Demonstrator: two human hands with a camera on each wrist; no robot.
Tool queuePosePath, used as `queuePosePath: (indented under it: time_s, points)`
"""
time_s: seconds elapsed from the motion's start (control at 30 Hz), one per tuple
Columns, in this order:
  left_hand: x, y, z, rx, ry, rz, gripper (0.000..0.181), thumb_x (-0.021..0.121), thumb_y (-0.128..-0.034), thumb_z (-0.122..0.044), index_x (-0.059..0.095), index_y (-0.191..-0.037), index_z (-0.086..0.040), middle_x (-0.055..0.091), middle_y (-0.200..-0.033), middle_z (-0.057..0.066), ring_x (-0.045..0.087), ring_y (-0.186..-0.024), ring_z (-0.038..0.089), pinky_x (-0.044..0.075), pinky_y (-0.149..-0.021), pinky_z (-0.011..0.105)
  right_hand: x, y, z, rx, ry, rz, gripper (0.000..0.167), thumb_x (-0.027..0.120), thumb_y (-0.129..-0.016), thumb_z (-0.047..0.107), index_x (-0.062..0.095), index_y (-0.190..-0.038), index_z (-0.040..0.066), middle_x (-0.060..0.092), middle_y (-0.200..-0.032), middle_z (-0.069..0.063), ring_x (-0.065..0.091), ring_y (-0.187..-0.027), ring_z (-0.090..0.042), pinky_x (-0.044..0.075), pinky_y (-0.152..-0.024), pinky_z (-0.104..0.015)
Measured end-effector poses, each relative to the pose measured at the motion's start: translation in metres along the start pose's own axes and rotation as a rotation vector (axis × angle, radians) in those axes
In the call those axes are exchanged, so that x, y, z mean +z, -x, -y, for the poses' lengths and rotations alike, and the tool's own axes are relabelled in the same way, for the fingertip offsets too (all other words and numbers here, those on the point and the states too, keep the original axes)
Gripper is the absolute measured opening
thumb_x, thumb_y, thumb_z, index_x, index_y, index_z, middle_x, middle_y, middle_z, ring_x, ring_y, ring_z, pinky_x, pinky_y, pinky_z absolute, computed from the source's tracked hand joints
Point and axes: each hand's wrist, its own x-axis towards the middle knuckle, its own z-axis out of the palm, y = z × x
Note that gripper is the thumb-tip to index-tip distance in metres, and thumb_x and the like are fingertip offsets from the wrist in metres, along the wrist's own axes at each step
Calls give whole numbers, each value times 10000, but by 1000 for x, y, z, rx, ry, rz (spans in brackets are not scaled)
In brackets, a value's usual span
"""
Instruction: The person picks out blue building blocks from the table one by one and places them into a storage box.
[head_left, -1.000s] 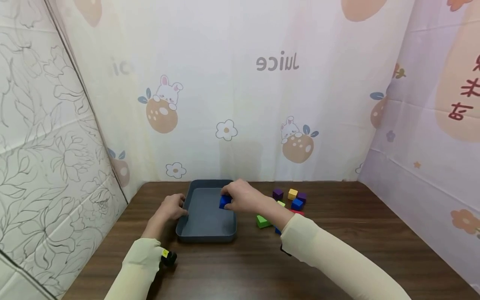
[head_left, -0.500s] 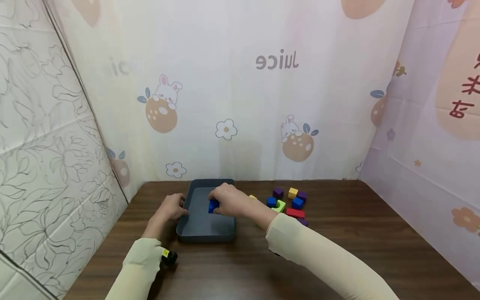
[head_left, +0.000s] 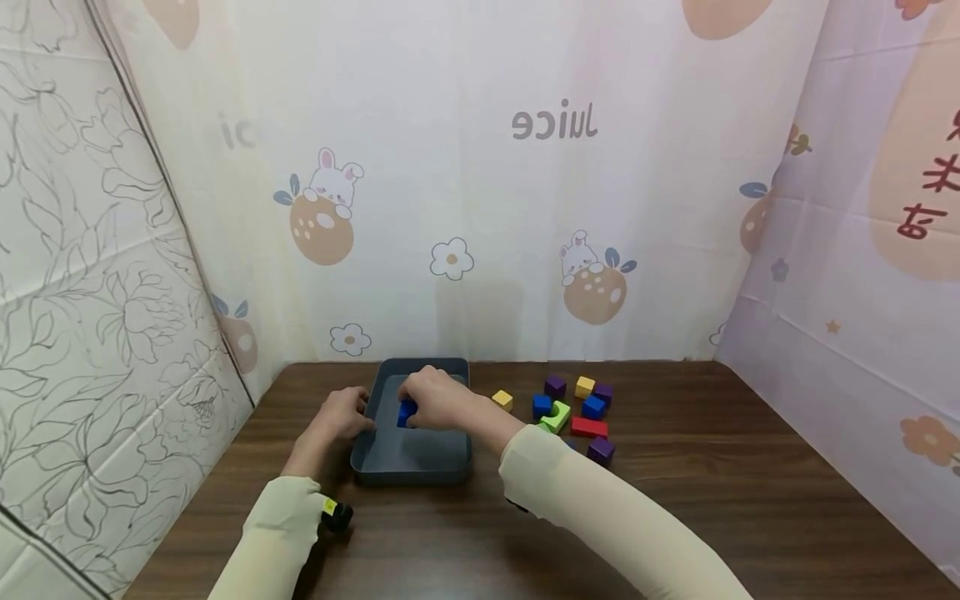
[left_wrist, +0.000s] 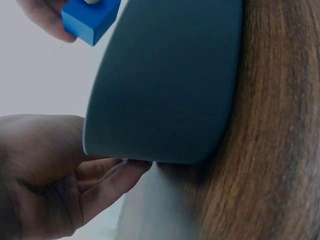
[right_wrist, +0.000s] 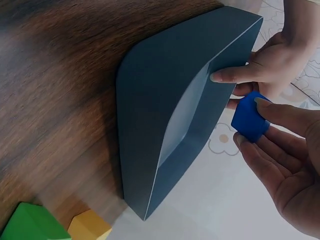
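Observation:
A blue block (head_left: 406, 413) is pinched between the thumb and fingers of my right hand (head_left: 438, 400), over the grey tray (head_left: 412, 478). In the right wrist view the blue block (right_wrist: 250, 117) is held above the level of the tray's rim, apart from the tray. My left hand (head_left: 343, 415) grips the tray's left wall. Its thumb reaches over the rim to the inside, as the right wrist view shows, and its other fingers stay outside. The left wrist view has those fingers against the tray's outer side (left_wrist: 165, 85). My right hand hides part of the tray floor.
Right of the tray lie several loose blocks: a yellow block (head_left: 502, 401), a light green arched block (head_left: 557, 417), a red bar (head_left: 589, 427), a purple block (head_left: 601, 451) and other blue, purple and yellow ones. Printed cloth (head_left: 480, 208) hangs behind the brown table (head_left: 675, 475).
My right hand has moved left with the blue block, from the tray's right side to over its middle. More loose blocks show behind my right arm. The left hand keeps its place.

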Motion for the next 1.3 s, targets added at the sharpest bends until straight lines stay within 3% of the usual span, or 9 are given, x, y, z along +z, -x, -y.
queuePosePath:
  time_s: [0.23, 0.8, 1.13, 1.3]
  points:
    - [-1, -1, 1, -15, 10, 7, 473, 793, -900, -13, 598, -1318, 91, 722, -1110, 233, 710, -846, 267, 630, -637, 380, 7, -7, 3, 19, 9, 25, 294, 817, -952, 188, 774, -1222, 78, 748, -1069, -18, 649, -866, -84, 583, -766, -217]
    - [-1, -1, 0, -29, 18, 16, 486, 783, -912, -11, 589, -1347, 87, 717, -1143, 244, 721, -907, 291, 635, -636, 378, 28, -21, 2, 70, -16, 85, 299, 836, -931, 150, 769, -1209, 59, 737, -1047, -39, 652, -828, -103, 601, -758, -241]
    - [-2, 2, -2, -5, -31, 0, 480, 792, -910, -41, 607, -1337, 77, 726, -1151, 232, 715, -957, 306, 629, -749, 411, 41, -27, 3, 58, 27, 114, 247, 859, -909, 159, 781, -1131, 84, 718, -977, -8, 621, -779, -98, 554, -694, -231]
    - [-2, 2, -3, -3, -51, -4, 486, 793, -914, -50, 606, -1344, 78, 723, -1168, 239, 714, -995, 322, 621, -822, 443, 43, -27, 4, 68, 22, 125, 271, 860, -910, 168, 780, -1154, 84, 726, -1003, -20, 626, -791, -102, 581, -730, -254]
